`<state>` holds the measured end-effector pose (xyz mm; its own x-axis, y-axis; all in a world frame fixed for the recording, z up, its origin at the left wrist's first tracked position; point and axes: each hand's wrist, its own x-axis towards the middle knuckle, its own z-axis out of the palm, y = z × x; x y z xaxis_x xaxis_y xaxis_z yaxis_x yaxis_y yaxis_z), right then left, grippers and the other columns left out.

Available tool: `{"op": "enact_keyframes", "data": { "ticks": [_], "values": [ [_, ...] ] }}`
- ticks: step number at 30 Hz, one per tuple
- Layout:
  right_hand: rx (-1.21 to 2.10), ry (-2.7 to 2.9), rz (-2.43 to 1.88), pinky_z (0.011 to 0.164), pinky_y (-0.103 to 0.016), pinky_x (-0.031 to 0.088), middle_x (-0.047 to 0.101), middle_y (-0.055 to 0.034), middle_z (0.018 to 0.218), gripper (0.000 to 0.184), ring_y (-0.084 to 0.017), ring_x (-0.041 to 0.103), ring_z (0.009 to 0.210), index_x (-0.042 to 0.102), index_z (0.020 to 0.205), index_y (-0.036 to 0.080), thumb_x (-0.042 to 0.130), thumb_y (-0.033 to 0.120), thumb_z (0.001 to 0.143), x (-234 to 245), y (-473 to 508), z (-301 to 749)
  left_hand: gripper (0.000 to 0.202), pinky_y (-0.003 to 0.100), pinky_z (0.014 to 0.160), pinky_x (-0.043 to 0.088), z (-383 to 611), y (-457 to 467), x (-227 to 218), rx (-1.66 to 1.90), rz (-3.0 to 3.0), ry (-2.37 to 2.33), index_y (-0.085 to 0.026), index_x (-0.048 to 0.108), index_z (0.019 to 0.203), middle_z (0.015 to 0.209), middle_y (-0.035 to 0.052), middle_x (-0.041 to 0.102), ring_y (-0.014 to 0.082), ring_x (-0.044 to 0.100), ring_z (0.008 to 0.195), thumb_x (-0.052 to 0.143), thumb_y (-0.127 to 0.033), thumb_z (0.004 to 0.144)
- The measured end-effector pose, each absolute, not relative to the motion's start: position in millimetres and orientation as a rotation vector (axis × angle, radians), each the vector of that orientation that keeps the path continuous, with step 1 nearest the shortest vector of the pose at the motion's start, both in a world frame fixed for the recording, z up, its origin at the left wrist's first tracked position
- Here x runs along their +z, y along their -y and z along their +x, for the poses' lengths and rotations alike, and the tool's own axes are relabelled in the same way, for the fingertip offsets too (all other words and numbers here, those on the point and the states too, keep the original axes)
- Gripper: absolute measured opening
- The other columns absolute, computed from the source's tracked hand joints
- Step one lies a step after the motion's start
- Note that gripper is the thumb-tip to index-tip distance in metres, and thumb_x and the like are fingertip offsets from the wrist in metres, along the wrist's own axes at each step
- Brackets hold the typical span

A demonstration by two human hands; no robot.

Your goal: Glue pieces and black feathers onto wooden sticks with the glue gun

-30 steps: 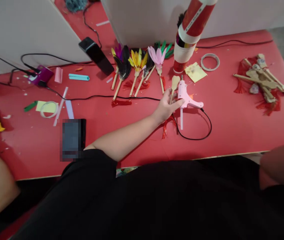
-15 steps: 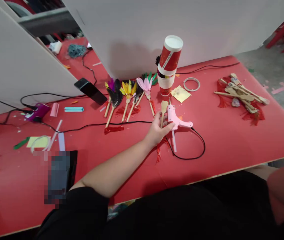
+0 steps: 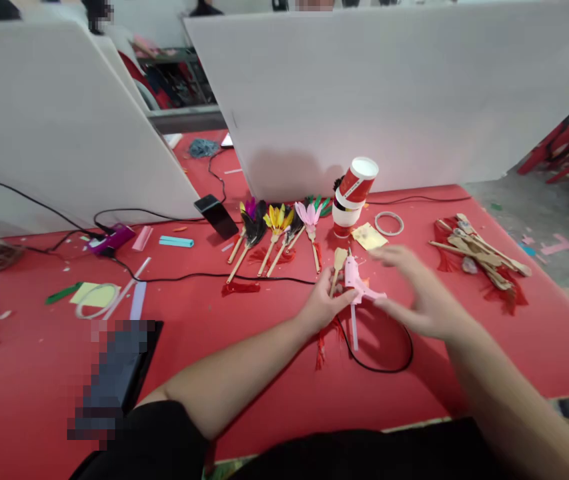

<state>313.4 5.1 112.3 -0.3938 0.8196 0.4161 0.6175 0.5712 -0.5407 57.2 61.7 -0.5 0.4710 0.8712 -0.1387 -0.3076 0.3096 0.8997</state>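
My left hand [image 3: 327,300] is closed around a small wooden paddle-shaped handle [image 3: 339,260], its flat end pointing away from me. A red tassel [image 3: 320,350] hangs below that hand. Right beside it is a pink hot glue gun [image 3: 359,283] with a glue stick [image 3: 354,327] jutting from its back; whether my left thumb touches the gun I cannot tell. My right hand [image 3: 421,300], slightly blurred, is open over the gun's grip, thumb and fingers spread. Several feathered sticks with wooden handles, among them a yellow one [image 3: 275,223] and a pink one [image 3: 310,220], lie beyond my left hand.
Stacked red paper cups [image 3: 355,183] stand near the white partition [image 3: 389,100]. A tape roll [image 3: 389,224] and a yellow pad [image 3: 369,237] lie close by. At right is a pile of wooden handles with red tassels [image 3: 484,253]. Black cords cross the red table [image 3: 244,360].
My right hand has come in from the right and is now over the glue gun. My left hand still holds the wooden handle. The view has tilted up, showing more of the partitions.
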Motion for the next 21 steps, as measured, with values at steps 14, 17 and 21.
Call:
{"op": "enact_keyframes", "data": {
  "ticks": [14,17,21],
  "values": [
    [0.626,1.688,-1.453,0.092,-0.049,0.075,0.084,-0.0119,0.124,0.049,-0.033,0.084,0.105,0.077,0.137,0.028,0.086,0.033,0.09,24,-24,290,0.062,0.022,0.063,0.048,53,-61,9,0.896,0.934,-0.786,-0.019,0.078,0.133,0.129,0.0147,0.091,0.0155,0.075,0.087,0.097,-0.07,0.105],
    [0.768,1.42,-1.45,0.066,-0.036,0.06,0.085,-0.0048,0.104,0.044,-0.021,0.07,0.073,0.074,0.132,0.029,0.085,0.036,0.09,30,-21,294,0.063,0.021,0.054,0.033,51,-61,11,0.902,0.913,-0.801,-0.017,0.08,0.131,0.122,0.0159,0.091,0.0107,0.057,0.071,0.093,-0.073,0.106],
    [0.941,1.179,-1.32,0.058,-0.033,0.056,0.09,-0.0051,0.108,0.044,-0.016,0.064,0.06,0.07,0.137,0.03,0.089,0.05,0.103,37,-18,292,0.057,0.021,0.056,0.034,52,-62,15,0.875,0.907,-0.784,-0.015,0.082,0.129,0.107,0.0114,0.088,0.009,0.05,0.066,0.092,-0.066,0.106]
  ]
}}
